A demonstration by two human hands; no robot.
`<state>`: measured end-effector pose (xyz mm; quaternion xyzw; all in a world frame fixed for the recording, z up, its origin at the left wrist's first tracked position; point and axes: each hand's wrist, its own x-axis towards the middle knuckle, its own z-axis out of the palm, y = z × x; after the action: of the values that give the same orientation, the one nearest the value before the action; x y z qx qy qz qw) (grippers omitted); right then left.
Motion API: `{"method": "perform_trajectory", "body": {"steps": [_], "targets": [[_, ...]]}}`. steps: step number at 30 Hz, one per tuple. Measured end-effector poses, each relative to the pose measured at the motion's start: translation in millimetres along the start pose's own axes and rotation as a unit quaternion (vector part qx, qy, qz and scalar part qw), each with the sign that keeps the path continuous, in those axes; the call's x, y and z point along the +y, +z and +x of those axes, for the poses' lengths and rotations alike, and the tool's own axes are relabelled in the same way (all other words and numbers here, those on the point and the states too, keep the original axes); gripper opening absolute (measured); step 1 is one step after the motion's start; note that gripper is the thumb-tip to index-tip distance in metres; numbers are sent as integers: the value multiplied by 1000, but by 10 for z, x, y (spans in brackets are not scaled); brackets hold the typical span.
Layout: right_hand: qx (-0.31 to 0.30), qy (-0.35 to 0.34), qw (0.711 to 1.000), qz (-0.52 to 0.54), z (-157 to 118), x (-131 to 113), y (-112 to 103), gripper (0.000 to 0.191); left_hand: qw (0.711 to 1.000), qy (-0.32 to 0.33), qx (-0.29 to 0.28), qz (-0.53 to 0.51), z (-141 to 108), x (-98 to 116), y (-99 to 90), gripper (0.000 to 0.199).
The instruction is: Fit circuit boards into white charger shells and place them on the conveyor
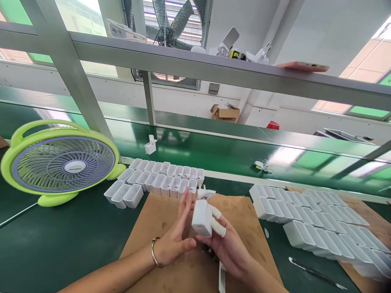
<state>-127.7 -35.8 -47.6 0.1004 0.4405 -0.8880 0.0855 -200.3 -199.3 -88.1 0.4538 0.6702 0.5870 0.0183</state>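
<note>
A white plug adapter (201, 217) with metal prongs at its top sits between my hands above a brown cardboard sheet (161, 228). My right hand (227, 248), its fingers wrapped in white finger cots, cradles the adapter from below. My left hand (174, 240), with a metal bangle at the wrist, presses its fingers against the adapter's left side. A white strip (222, 278) hangs below my right hand. Rows of small white plastic housings (159, 181) stand beyond my left hand, and larger white housings (314, 232) lie to the right.
A lime-green desk fan (59, 160) stands on the green bench at left. Steel tweezers (314, 273) lie at lower right. A green conveyor belt (214, 140) carries a white adapter (150, 146). A metal rail (214, 67) crosses above, with a phone (302, 66) on it.
</note>
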Motion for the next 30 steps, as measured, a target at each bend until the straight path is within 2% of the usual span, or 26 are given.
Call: {"method": "perform_trajectory", "body": {"steps": [2,5,7,11,14,16,19,22,24,27,30], "targets": [[28,31,995,95,31,-76,-27,38,998,17,-32,54,-13,9,-25,92],[49,37,982,180,94,-143,-109,25,987,34,-105,118,-22,24,-36,77],[56,35,976,209,127,-151,-154,18,979,48,-135,143,-19,27,-32,74],[40,35,975,217,132,-129,-175,16,970,65,-148,179,-4,43,-36,75],[37,22,982,185,106,-131,-158,18,964,72,-154,206,7,77,-49,74],[71,-5,993,97,118,-160,-159,21,957,76,-142,243,15,89,-50,71],[161,-71,982,-69,272,-268,-224,31,932,69,-64,350,40,59,-47,60],[259,-129,941,-176,642,-480,-376,37,886,45,32,460,87,-38,-62,49],[328,-169,891,-264,966,-670,-508,33,856,29,70,512,122,-121,-84,43],[408,-191,803,-390,1419,-947,-710,27,816,16,80,572,157,-235,-122,40],[437,-184,731,-491,1710,-1096,-862,28,792,22,75,605,171,-322,-159,43]]}}
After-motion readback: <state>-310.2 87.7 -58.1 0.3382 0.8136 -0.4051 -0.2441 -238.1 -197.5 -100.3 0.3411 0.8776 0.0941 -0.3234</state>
